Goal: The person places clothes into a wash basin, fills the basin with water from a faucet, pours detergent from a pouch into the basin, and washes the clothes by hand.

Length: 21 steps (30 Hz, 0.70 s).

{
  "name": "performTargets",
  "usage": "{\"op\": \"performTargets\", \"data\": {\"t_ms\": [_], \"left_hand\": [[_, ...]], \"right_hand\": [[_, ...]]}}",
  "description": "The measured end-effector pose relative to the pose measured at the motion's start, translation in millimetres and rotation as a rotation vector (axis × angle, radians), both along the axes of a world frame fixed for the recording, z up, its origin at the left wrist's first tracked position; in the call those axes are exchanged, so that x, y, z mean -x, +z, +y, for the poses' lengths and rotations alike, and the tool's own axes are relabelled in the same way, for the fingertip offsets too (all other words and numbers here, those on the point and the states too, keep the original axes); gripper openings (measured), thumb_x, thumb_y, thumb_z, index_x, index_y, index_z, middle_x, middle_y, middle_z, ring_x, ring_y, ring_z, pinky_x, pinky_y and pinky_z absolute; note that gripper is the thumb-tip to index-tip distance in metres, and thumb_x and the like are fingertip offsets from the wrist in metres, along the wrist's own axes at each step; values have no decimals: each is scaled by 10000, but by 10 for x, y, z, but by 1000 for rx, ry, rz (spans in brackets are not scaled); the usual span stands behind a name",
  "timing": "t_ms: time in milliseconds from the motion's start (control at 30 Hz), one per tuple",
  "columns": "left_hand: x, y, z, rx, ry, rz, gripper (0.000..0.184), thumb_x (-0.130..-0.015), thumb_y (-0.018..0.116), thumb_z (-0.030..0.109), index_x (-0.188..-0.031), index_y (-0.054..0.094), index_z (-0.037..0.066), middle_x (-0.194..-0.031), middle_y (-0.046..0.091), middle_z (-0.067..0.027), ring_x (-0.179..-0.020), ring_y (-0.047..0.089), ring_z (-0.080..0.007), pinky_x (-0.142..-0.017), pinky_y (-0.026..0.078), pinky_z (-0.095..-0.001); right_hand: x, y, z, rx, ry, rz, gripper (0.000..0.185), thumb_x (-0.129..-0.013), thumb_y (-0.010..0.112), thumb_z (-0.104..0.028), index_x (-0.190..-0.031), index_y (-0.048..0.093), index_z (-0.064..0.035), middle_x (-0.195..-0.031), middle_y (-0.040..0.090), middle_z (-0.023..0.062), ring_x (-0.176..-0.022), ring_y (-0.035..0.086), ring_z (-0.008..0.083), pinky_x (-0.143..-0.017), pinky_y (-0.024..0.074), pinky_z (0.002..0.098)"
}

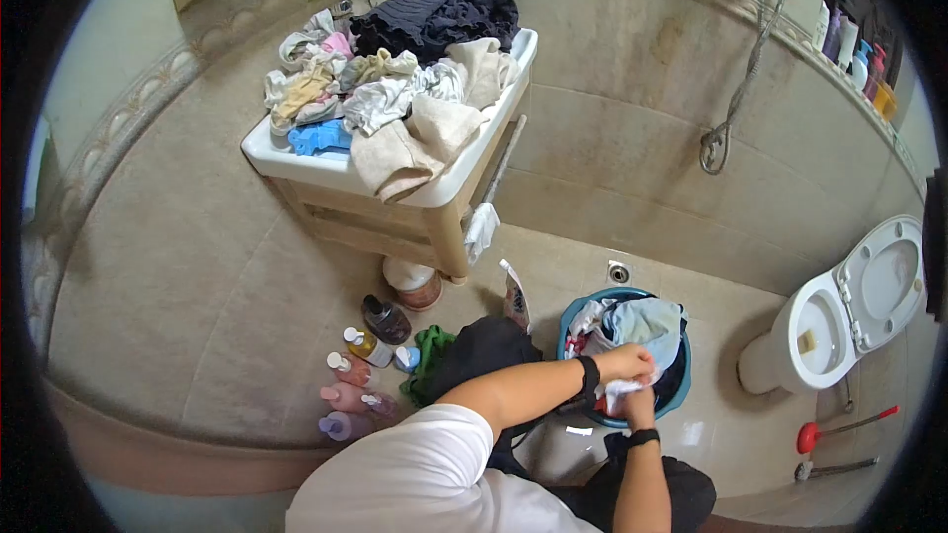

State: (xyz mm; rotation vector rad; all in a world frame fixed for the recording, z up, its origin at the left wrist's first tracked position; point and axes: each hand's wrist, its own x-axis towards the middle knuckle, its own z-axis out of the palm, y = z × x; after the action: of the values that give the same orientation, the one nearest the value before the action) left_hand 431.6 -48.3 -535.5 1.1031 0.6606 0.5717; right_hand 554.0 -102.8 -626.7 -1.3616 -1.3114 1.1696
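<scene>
A teal basin point(683, 390) full of wet-looking clothes stands on the tiled floor in front of me. My left hand point(624, 363) is over the basin, fingers closed on a white cloth point(618, 393). Just below it, my right hand point(640, 405) is closed on the same white cloth, close to the left. How the fingers wrap the cloth is partly hidden. A light blue garment point(647, 321) lies on top of the pile, beyond my hands, and dark cloth shows along the basin's right inner side.
A white washboard sink point(253, 153) heaped with clothes stands at the back left. Several pump bottles point(346, 397) and a dark bottle point(385, 319) stand left. A floor drain point(618, 272) is behind the basin. To the right are a toilet point(820, 336) and a red plunger point(808, 437).
</scene>
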Motion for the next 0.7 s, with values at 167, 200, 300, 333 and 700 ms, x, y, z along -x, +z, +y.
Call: {"op": "performTargets", "data": {"t_ms": [167, 200, 300, 333, 700], "left_hand": [[123, 359, 2, -616, 130, 297, 450, -732, 643, 157, -1126, 500, -5, -1105, 498, -170, -955, 527, -240, -862, 413, -307], [186, 377, 0, -559, 130, 323, 461, -725, 644, 178, -1127, 500, 3, -1109, 504, -183, -993, 516, -260, -878, 403, -319], [412, 427, -14, -624, 112, 534, 500, -698, 652, 237, -1117, 511, 3, -1130, 510, -217, -1057, 501, -299, -907, 387, -341], [465, 411, -46, -647, 87, 621, 522, -689, 657, 254, -1122, 513, 0, -1139, 509, -226, -1069, 497, -308, -915, 383, -347], [955, 355, -16, 278, 144, 591, 650, -744, 612, 326, -1283, 346, 80, -1320, 295, -179, -1177, 299, -412, -891, 284, -607]], "right_hand": [[-51, 851, 140, -66, -437, 374, 256, -861, 400, -90, -1057, 519, 25, -964, 589, 105, -817, 582, 185, -689, 471, 321], [-116, 897, 181, -116, -467, 292, 264, -862, 395, -82, -1070, 515, 26, -962, 589, 110, -821, 583, 184, -687, 474, 325], [-164, 682, 196, 22, -308, -252, 322, -851, 422, -90, -1148, 489, 17, -1044, 576, 159, -939, 571, 258, -802, 449, 343], [-198, 490, 198, 196, -143, -652, 341, -845, 431, -87, -1168, 483, 9, -1091, 565, 180, -1005, 551, 285, -860, 427, 351], [-667, 753, -173, 547, -255, -424, 708, -696, 652, -300, -1220, 377, 89, -1141, 517, 255, -1047, 530, 344, -789, 464, 438]]}}
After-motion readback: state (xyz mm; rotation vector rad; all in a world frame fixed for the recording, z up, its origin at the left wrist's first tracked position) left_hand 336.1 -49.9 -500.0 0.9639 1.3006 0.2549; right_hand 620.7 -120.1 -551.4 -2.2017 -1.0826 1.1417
